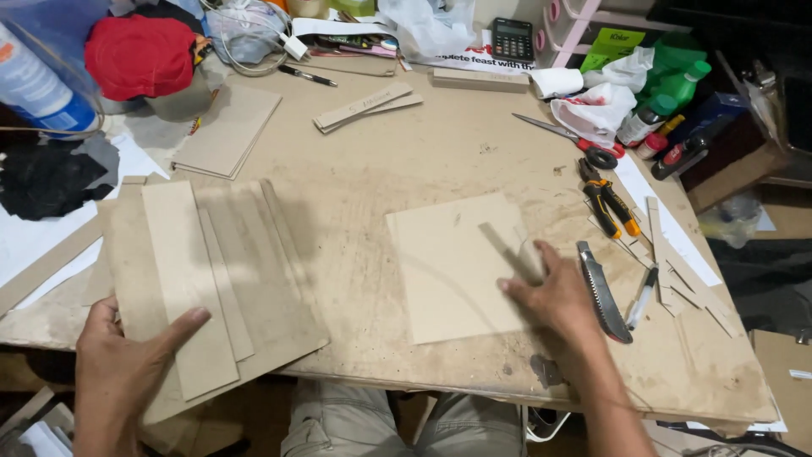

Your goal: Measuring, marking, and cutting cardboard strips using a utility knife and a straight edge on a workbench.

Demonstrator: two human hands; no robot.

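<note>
Stack of cardboard strips [203, 279], pinched by left hand [127, 360] overhanging table [381, 161] front edge, liable to slide off; right hand [550, 292], spread flat on square board [452, 267], risks brushing adjacent saw blade [602, 292].

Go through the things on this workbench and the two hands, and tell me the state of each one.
Left hand: gripping the stack of boards at the table edge.
Right hand: flat on the square board.
Scissors: closed, lying flat.
Pliers: closed.
Folding saw: blade out.
Calculator: propped up.
</note>
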